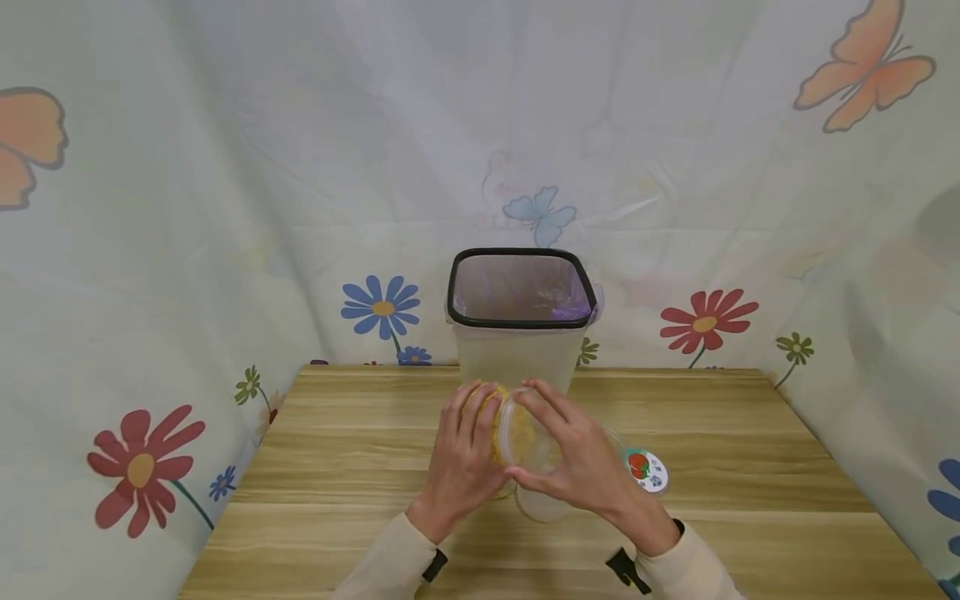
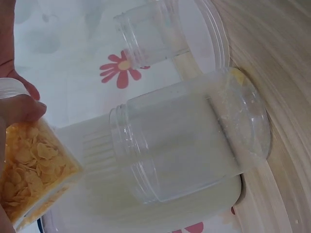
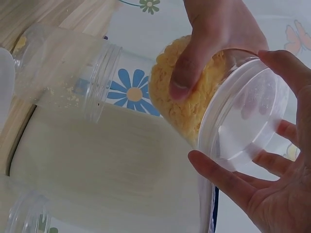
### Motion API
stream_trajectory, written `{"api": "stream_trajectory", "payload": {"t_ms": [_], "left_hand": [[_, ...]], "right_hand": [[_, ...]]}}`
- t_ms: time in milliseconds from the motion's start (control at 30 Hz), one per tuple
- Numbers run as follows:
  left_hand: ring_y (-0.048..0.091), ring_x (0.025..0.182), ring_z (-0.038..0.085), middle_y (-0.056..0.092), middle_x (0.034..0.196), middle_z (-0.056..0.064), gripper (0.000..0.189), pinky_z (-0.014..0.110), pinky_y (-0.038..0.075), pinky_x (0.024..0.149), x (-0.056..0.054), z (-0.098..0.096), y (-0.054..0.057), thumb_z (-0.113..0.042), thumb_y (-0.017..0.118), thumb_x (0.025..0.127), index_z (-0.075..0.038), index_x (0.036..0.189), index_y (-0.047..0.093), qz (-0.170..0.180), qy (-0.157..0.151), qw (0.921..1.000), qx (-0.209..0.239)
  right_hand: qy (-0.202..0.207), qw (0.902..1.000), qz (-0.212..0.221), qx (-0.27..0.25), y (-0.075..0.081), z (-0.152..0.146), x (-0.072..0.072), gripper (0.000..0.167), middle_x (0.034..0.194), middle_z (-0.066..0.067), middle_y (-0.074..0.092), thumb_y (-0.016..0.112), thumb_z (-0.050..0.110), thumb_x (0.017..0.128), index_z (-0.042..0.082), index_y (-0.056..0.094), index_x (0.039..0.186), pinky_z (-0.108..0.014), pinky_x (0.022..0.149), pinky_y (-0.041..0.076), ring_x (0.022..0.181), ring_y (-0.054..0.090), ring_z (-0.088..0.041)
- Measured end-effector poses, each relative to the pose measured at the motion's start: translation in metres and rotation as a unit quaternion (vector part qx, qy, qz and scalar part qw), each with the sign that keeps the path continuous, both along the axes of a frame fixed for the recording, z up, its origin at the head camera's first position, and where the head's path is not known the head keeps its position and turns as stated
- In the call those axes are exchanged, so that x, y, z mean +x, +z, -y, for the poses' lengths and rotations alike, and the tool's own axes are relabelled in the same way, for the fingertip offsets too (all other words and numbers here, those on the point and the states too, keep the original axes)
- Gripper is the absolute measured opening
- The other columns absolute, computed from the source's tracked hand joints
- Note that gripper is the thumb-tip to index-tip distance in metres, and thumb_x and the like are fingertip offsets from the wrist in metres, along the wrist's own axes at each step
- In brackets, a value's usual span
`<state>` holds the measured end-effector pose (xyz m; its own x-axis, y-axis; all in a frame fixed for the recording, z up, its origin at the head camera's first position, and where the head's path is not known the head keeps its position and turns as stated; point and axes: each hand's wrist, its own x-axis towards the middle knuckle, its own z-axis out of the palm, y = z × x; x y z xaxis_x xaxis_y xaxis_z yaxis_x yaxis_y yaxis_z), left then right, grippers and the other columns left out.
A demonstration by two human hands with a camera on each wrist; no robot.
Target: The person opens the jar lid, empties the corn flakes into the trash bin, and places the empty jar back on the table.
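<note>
Tilted in front of me is a clear jar of yellow flakes [image 3: 182,97], gripped by my left hand [image 1: 465,450]. My right hand [image 1: 588,462] holds the translucent lid [image 3: 248,116] at the jar's mouth, its thumb and fingertips at the lid's rim. In the left wrist view the flakes [image 2: 36,165] show through the jar wall. Below the hands a clear jar [image 2: 180,141] stands on the table, with a few crumbs inside visible in the right wrist view. Another clear jar [image 2: 153,34] stands beside it, near a whitish round lid [image 2: 201,31].
A tall translucent bin [image 1: 517,350] with a black rim and a bag inside stands just beyond the hands. Right of my right hand lies a round white disc [image 1: 652,473] with a red fruit picture. The wood-grain table [image 1: 360,483] is enclosed by a patterned curtain [image 1: 300,167].
</note>
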<state>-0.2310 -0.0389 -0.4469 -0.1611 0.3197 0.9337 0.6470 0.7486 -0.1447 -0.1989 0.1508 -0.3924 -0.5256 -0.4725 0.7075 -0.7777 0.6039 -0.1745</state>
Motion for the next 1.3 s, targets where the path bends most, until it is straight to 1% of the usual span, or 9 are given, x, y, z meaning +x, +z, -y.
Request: {"api": "stream_trajectory", "payload": {"t_ms": [100, 233, 333, 467, 700, 933, 1100, 1200, 1300], "left_hand": [[0.056, 0.12, 0.036, 0.058, 0.132, 0.018, 0.087, 0.05, 0.047, 0.102, 0.0, 0.0, 0.0, -0.038, 0.088, 0.054, 0.001, 0.124, 0.054, 0.004, -0.005, 1.0, 0.002], [0.059, 0.115, 0.035, 0.062, 0.127, 0.018, 0.086, 0.05, 0.049, 0.098, -0.001, 0.001, 0.002, -0.036, 0.087, 0.052, 0.003, 0.123, 0.056, -0.014, -0.019, 0.9996, 0.014], [0.059, 0.114, 0.034, 0.062, 0.125, 0.017, 0.088, 0.049, 0.049, 0.098, -0.001, 0.001, 0.002, -0.037, 0.087, 0.052, 0.004, 0.123, 0.056, -0.015, -0.025, 0.9994, 0.016], [0.058, 0.115, 0.033, 0.061, 0.127, 0.016, 0.094, 0.046, 0.048, 0.1, 0.0, 0.003, 0.001, -0.042, 0.089, 0.051, 0.003, 0.125, 0.055, 0.004, -0.025, 0.9996, 0.01], [0.057, 0.115, 0.03, 0.06, 0.126, 0.013, 0.102, 0.043, 0.048, 0.1, 0.0, 0.006, -0.004, -0.053, 0.089, 0.05, 0.001, 0.129, 0.053, 0.044, -0.018, 0.9988, -0.012], [0.056, 0.115, 0.029, 0.06, 0.127, 0.012, 0.111, 0.041, 0.048, 0.1, 0.001, 0.008, -0.004, -0.067, 0.087, 0.049, 0.0, 0.131, 0.052, 0.067, -0.022, 0.9972, -0.025], [0.055, 0.116, 0.028, 0.059, 0.128, 0.012, 0.113, 0.041, 0.048, 0.1, 0.002, 0.008, -0.004, -0.068, 0.086, 0.049, 0.0, 0.132, 0.05, 0.088, -0.018, 0.9957, -0.023], [0.055, 0.116, 0.028, 0.059, 0.127, 0.013, 0.105, 0.041, 0.048, 0.101, 0.003, 0.005, -0.003, -0.058, 0.087, 0.053, 0.002, 0.131, 0.05, 0.094, -0.015, 0.9954, -0.01], [0.056, 0.114, 0.029, 0.06, 0.125, 0.014, 0.093, 0.041, 0.047, 0.1, 0.005, 0.0, -0.002, -0.047, 0.084, 0.057, 0.003, 0.129, 0.052, 0.092, -0.012, 0.9956, 0.015]], "right_hand": [[0.0, 1.0, -0.007, 0.003, 0.0, 0.0, 0.001, 0.086, 0.142, -0.015, 0.052, 0.087, 0.045, 0.065, 0.016, 0.052, 0.138, -0.049, 0.091, 0.055, 0.122, 0.059, -0.033], [0.003, 0.9997, -0.02, 0.013, 0.002, 0.001, 0.002, 0.087, 0.141, -0.014, 0.054, 0.088, 0.044, 0.063, 0.017, 0.052, 0.137, -0.048, 0.088, 0.057, 0.12, 0.06, -0.034], [0.004, 0.9995, -0.024, 0.018, 0.003, 0.001, 0.003, 0.087, 0.141, -0.015, 0.054, 0.089, 0.043, 0.063, 0.017, 0.052, 0.137, -0.049, 0.087, 0.057, 0.119, 0.061, -0.034], [0.007, 0.9995, -0.021, 0.023, 0.004, 0.0, 0.003, 0.087, 0.14, -0.016, 0.055, 0.09, 0.04, 0.063, 0.017, 0.052, 0.137, -0.05, 0.086, 0.057, 0.117, 0.062, -0.035], [0.016, 0.9992, -0.014, 0.035, 0.004, -0.002, 0.001, 0.092, 0.141, -0.016, 0.054, 0.094, 0.037, 0.057, 0.016, 0.054, 0.137, -0.048, 0.086, 0.058, 0.12, 0.061, -0.037], [0.013, 0.9981, -0.003, 0.06, 0.001, -0.006, 0.0, 0.095, 0.144, -0.016, 0.052, 0.094, 0.037, 0.056, 0.018, 0.052, 0.139, -0.046, 0.085, 0.058, 0.123, 0.059, -0.037], [0.006, 0.998, -0.002, 0.063, -0.002, -0.005, 0.001, 0.094, 0.147, -0.014, 0.048, 0.09, 0.041, 0.062, 0.021, 0.048, 0.144, -0.041, 0.077, 0.059, 0.122, 0.058, -0.033], [0.007, 0.9992, 0.006, 0.038, -0.006, 0.0, 0.0, 0.086, 0.15, -0.014, 0.043, 0.081, 0.047, 0.072, 0.02, 0.046, 0.146, -0.047, 0.084, 0.057, 0.126, 0.054, -0.033], [0.004, 0.9998, 0.016, -0.011, -0.011, 0.009, 0.001, 0.074, 0.153, -0.015, 0.039, 0.066, 0.055, 0.084, 0.02, 0.045, 0.146, -0.058, 0.094, 0.05, 0.132, 0.048, -0.038]]}}
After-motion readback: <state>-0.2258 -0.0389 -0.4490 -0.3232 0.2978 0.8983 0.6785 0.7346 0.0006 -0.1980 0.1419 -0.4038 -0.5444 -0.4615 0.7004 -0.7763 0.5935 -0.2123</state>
